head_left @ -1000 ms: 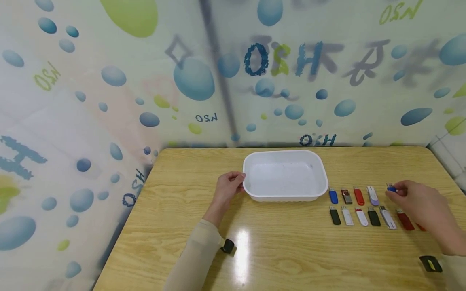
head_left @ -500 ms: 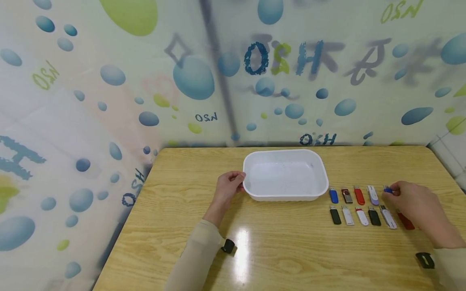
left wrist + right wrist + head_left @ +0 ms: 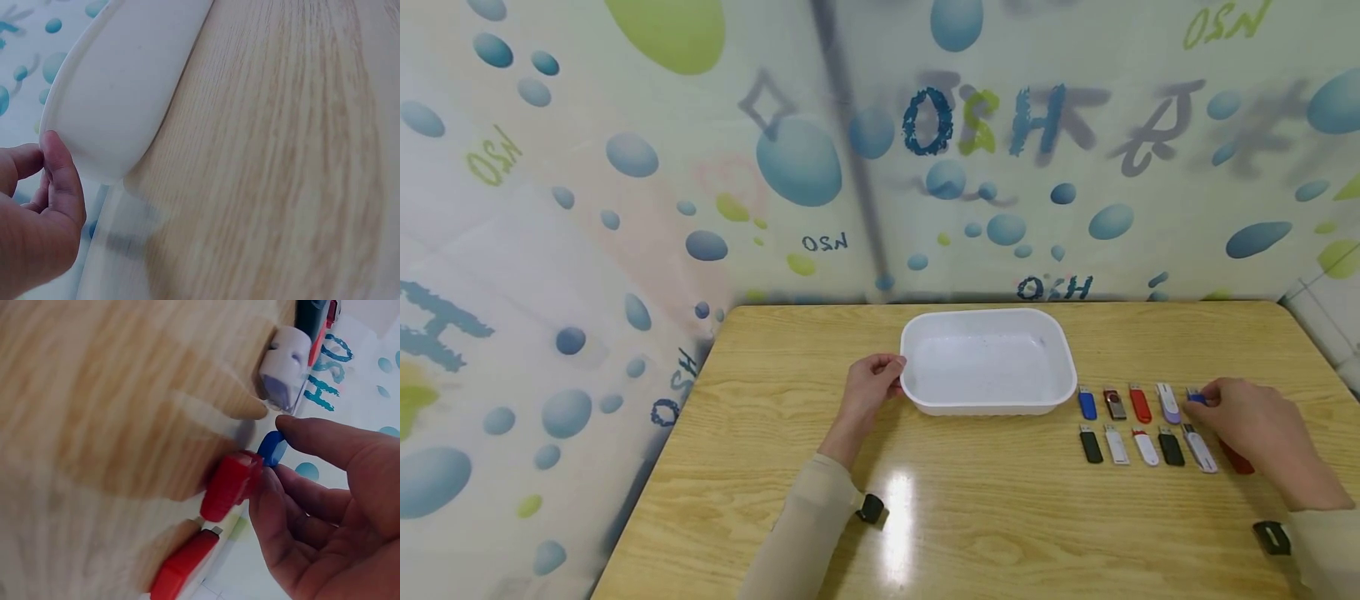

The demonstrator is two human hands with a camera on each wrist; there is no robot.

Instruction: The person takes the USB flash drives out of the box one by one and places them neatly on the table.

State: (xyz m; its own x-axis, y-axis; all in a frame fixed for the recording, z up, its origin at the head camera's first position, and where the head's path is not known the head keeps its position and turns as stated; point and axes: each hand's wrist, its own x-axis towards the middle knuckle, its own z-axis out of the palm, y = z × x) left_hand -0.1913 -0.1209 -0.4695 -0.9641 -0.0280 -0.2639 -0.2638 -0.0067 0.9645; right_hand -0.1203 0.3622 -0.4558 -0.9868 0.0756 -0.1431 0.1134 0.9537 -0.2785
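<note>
At the basin's left end, my left hand (image 3: 871,390) pinches the rim of a white plastic basin (image 3: 988,367) with thumb and fingers. The left wrist view shows the same grip on the basin's edge (image 3: 100,119). Over at the right, my right hand (image 3: 1262,429) holds a blue USB stick (image 3: 272,449) between thumb and fingertips, at the right end of the back row. To its left lies a white and lilac USB stick (image 3: 1168,403). A dark red USB stick (image 3: 1237,460) is partly hidden beneath the right hand.
Several USB sticks lie in two rows right of the basin, among them a blue one (image 3: 1087,403), a red one (image 3: 1139,403) and a black one (image 3: 1091,444). The wooden table (image 3: 1000,517) meets a patterned curtain (image 3: 805,167) at its back and left.
My right hand has shifted a little left and slightly down with the blue USB stick, closer to the white and lilac one. The left hand and the basin have stayed in place.
</note>
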